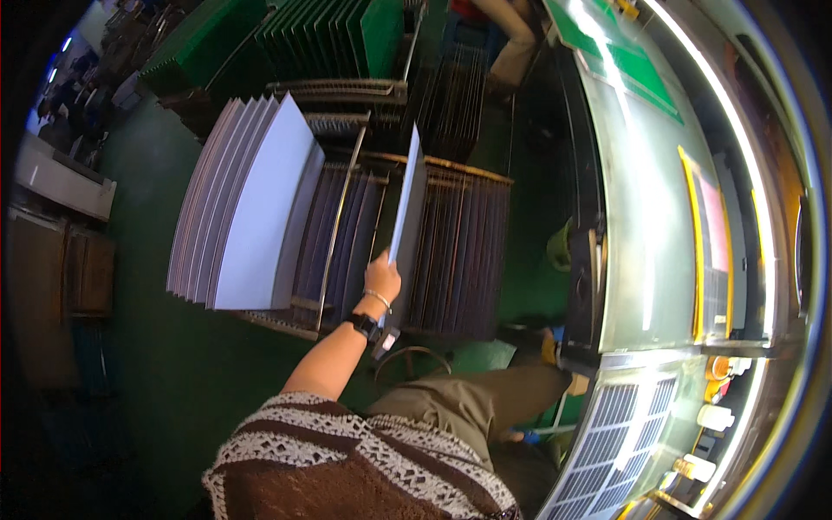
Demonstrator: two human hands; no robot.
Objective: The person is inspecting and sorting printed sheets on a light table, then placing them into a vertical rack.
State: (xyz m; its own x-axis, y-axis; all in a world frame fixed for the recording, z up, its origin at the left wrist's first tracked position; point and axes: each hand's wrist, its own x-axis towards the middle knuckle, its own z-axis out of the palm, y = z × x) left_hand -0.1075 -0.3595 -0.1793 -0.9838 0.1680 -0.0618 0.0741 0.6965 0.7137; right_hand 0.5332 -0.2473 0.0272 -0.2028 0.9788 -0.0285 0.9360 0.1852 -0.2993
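My left hand (382, 278) is closed on the near edge of a thin white panel (404, 201). The panel stands upright, nearly edge-on, over the middle of a slotted rack (459, 251). Whether its lower edge sits in a slot cannot be made out. To its left, several similar white panels (264, 217) stand side by side in the rack, leaning slightly. A dark watch and a bracelet are on my left wrist. My right hand is out of view.
Behind stand racks of green panels (321, 39). A lit workbench (646, 260) runs along the right, with a yellow-edged frame (704, 251), a gridded sheet (615, 446) and white bottles (714, 418). Another person's leg (510, 39) shows at the far top. The floor (139, 286) is green.
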